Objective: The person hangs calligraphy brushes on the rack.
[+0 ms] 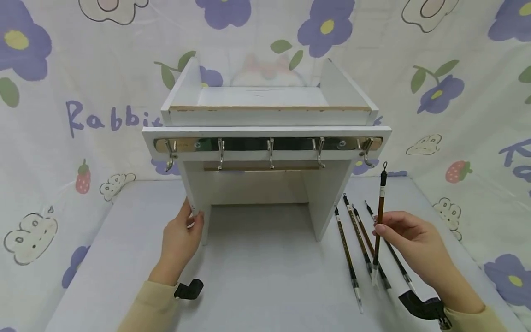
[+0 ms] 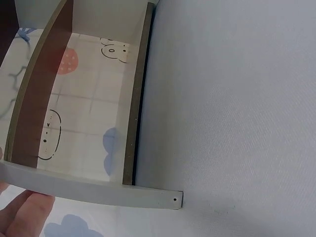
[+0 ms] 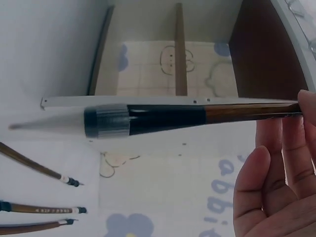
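Note:
My right hand (image 1: 410, 246) pinches a calligraphy brush (image 1: 380, 198) by its brown handle, between thumb and fingers. The brush stands upright with its hanging loop on top and a clear cap over the tip below. In the right wrist view the brush's capped bristles (image 3: 52, 122) and black ferrule show large. My left hand (image 1: 180, 240) holds the left side panel of a white shelf rack (image 1: 265, 117), thumb at its front edge. Along the rack's front runs a shiny strip with several metal hooks (image 1: 271, 152). Fingers (image 2: 32, 215) of that hand lie against the panel in the left wrist view.
Several more brushes (image 1: 348, 258) lie on the white table (image 1: 257, 286), right of the rack and partly behind the held brush. A flower-and-rabbit printed cloth (image 1: 103, 60) hangs behind. Black camera mounts sit at both wrists.

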`<state>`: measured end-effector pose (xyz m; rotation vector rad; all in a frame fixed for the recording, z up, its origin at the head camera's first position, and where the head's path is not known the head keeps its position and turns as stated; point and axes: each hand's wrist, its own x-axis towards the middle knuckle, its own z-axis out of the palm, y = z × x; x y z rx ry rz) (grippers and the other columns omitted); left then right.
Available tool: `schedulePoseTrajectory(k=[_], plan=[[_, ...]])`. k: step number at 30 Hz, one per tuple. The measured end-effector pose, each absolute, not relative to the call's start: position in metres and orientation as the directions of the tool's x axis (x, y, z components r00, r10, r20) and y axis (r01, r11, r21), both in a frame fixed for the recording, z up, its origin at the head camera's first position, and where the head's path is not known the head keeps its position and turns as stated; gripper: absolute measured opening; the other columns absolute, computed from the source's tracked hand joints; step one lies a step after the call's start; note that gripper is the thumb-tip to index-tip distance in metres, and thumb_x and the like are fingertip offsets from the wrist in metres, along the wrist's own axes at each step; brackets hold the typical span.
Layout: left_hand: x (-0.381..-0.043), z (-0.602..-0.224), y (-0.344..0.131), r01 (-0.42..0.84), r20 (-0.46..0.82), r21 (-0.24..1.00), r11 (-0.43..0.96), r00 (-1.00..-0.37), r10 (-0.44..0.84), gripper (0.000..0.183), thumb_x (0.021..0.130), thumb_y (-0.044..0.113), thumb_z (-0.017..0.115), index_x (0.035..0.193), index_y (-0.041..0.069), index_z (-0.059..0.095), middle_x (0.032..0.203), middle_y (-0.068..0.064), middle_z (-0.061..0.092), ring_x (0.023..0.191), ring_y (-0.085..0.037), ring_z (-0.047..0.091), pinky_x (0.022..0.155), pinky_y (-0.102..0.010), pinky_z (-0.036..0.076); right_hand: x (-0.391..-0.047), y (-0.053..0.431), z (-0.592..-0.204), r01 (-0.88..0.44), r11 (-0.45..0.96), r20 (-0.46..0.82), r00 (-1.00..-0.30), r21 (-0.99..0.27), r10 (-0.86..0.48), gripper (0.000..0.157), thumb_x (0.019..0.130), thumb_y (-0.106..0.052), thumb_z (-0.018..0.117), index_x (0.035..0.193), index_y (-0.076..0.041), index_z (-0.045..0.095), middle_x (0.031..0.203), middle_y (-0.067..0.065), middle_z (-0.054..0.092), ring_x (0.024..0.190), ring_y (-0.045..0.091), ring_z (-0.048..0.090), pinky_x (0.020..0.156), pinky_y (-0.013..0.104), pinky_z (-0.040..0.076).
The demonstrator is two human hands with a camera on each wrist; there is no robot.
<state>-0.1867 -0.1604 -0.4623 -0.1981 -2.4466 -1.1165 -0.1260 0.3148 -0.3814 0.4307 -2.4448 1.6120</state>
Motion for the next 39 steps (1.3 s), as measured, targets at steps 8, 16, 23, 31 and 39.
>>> schedulePoseTrajectory(k=[8,16,23,31,39], plan=[[-0.186,-0.462,-0.16,0.309,0.45,0.69,0.654,-0.891,-0.054,0.051,0.098,0.018,0.055,0.147,0.015,0.041,0.125,-0.023,0.06,0.097,-0.037,0.067,0.071,-0.044,0.059,-0.128,0.306,-0.378,-0.366,0.481,0.341,-0.929,-0.797,-0.143,0.014,0.091,-0.006,0.066,0.105,-0.004,0.065,0.099,0.005,0.068,0.085,0.016,0.066,0.071,0.021,0.055],[-0.188,-0.462,-0.16,0.309,0.451,0.69,0.655,-0.891,-0.055,0.05,0.098,0.017,0.056,0.145,0.015,0.042,0.126,-0.023,0.06,0.096,-0.037,0.067,0.071,-0.045,0.059,-0.125,0.304,-0.375,-0.362,0.518,0.342,-0.929,-0.775,-0.139,0.017,0.09,-0.004,0.068,0.107,-0.005,0.067,0.097,0.0,0.069,0.084,0.016,0.066,0.069,0.02,0.054],[-0.188,-0.461,-0.16,0.294,0.435,0.695,0.657,-0.899,-0.058,0.051,0.098,0.019,0.056,0.146,0.013,0.041,0.127,-0.022,0.059,0.097,-0.036,0.067,0.072,-0.045,0.059,-0.127,0.304,-0.373,-0.362,0.53,0.34,-0.93,-0.767,-0.142,0.014,0.091,-0.008,0.067,0.105,-0.009,0.066,0.097,0.002,0.069,0.084,0.014,0.066,0.069,0.019,0.054],[-0.187,-0.462,-0.162,0.302,0.446,0.692,0.656,-0.893,-0.059,0.051,0.098,0.018,0.055,0.147,0.013,0.041,0.126,-0.023,0.059,0.097,-0.037,0.067,0.072,-0.045,0.058,-0.128,0.303,-0.371,-0.367,0.526,0.345,-0.928,-0.768,-0.144,0.019,0.089,-0.004,0.068,0.108,-0.005,0.067,0.097,0.001,0.07,0.084,0.011,0.065,0.069,0.019,0.054],[-0.187,-0.461,-0.161,0.277,0.417,0.701,0.657,-0.907,-0.062,0.052,0.098,0.02,0.055,0.147,0.014,0.04,0.128,-0.022,0.059,0.099,-0.036,0.067,0.072,-0.044,0.058,-0.125,0.302,-0.369,-0.365,0.546,0.35,-0.927,-0.754,-0.135,0.02,0.088,-0.003,0.07,0.107,-0.006,0.067,0.096,0.001,0.069,0.082,0.011,0.065,0.068,0.018,0.054]])
